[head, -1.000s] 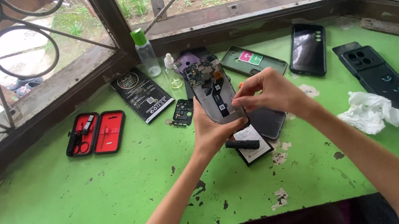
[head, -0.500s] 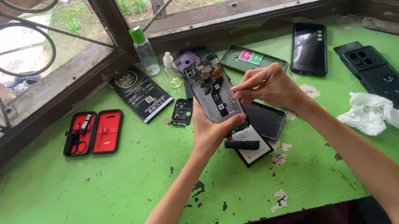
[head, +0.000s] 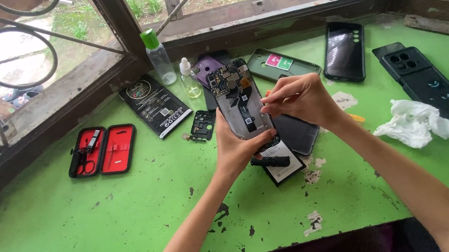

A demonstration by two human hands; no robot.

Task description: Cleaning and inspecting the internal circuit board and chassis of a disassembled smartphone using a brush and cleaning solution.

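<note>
**Two bare hands work on an opened phone above a green bench**

Nearest the viewer, two forearms reach up from six o'clock over a green-painted table (head: 78, 243), its paint chipped to dark and pale patches. The left hand (head: 239, 150) grips the lower end of an opened phone (head: 240, 103) and props it tilted off the table, back side up, so the bare boards and flat metal shields face the viewer. The right hand (head: 299, 99), coming in from three o'clock, is pinched at the phone's right edge — whether its fingertips hold a tool or a small part cannot be told.

Just under the hands lie a black-and-white flat battery (head: 281, 164) and a smooth dark panel (head: 298, 133). At nine o'clock sits an open red-lined tool case (head: 103, 150); at three o'clock, a crumpled white tissue (head: 420, 123).

Farther off, towards twelve o'clock (near the weathered wooden window frame), stand a clear bottle with a green cap (head: 159, 56) and a small dropper bottle (head: 189, 78) — beside them a glossy black phone (head: 345, 52), a matte black back cover (head: 423, 79) with camera holes, and a black packet (head: 155, 106).
</note>
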